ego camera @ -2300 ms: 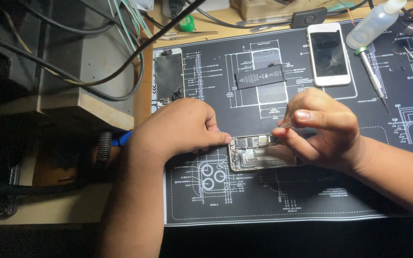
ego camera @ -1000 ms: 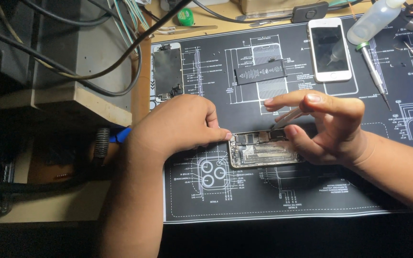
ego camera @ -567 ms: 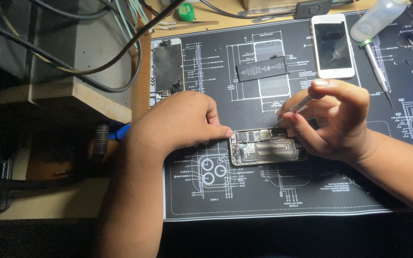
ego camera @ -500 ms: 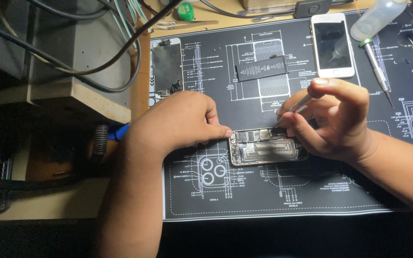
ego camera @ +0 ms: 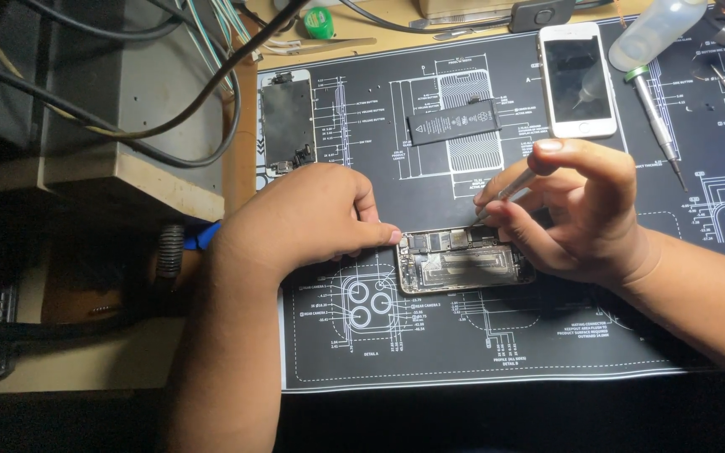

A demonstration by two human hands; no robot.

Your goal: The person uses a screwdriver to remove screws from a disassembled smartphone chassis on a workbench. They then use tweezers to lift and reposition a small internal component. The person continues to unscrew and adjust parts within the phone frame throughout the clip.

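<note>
Right hand grip pinches thin metal tool, tip at top edge of opened phone. Left hand grip curled, fingertip pressing phone's left end, grasping nothing. Phone lies mid repair mat on counter. Best: keep phone braced, tool tip low, light force. Count: one opened phone, one white phone, one battery, one screen panel.

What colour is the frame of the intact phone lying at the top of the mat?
White, around a dark screen: the intact phone, clearest in the head view.
</note>
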